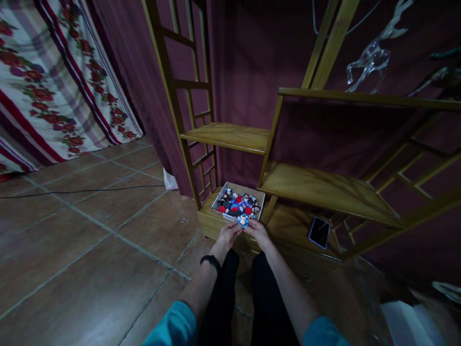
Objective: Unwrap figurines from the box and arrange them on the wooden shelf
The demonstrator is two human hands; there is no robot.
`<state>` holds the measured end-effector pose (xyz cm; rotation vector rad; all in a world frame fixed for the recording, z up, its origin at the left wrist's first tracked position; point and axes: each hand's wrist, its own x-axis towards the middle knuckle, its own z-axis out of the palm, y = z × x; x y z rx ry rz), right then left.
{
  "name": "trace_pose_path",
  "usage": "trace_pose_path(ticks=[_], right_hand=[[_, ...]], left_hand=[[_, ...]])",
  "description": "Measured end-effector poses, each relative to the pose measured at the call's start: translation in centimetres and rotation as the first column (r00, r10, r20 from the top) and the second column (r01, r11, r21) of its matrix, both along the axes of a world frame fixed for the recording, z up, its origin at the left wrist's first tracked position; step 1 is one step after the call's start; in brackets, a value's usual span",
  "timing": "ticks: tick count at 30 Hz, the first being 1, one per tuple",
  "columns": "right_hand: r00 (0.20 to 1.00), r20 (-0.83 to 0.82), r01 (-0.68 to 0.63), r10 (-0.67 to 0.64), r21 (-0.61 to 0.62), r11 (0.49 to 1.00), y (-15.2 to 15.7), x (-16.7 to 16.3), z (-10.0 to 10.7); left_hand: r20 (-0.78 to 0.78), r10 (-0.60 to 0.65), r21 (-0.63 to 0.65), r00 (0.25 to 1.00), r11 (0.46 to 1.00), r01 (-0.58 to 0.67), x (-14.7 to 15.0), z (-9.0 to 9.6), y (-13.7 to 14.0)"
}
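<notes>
A small blue and white cartoon figure (243, 220) is pinched between my two hands, just in front of a shallow box. My left hand (229, 234) grips its left side, and a dark band circles that wrist. On the other side my right hand (258, 229) has its fingers closed on the figure too. The white cardboard box (261, 198) sits on the lowest shelf and holds several small figures and round pieces in red, black, blue and white. Their exact kinds are too small to make out.
A wooden shelf unit (230, 136) rises ahead, with a middle board (324, 192) jutting out at right. A phone or tablet (319, 232) lies on the lower shelf. On the top board stands a clear deer figurine (370, 60). A black cable (82, 191) crosses the tiled floor.
</notes>
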<state>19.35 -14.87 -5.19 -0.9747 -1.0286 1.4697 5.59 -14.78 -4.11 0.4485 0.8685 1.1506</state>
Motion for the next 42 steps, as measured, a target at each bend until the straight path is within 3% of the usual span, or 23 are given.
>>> trace_pose_path(ticks=[13,42], right_hand=[[0.990,-0.086,0.103,-0.111,-0.097,0.990,-0.1,-0.2,0.1],[0.984,-0.152,-0.094,0.089,-0.026,0.995,-0.4,-0.2,1.1]], left_hand=[[-0.022,0.018,0.014,1.000,1.000,-0.018,0.3,-0.1,0.2],[-0.117,0.108,0.185,0.987,0.979,-0.085,0.7,-0.9,0.3]])
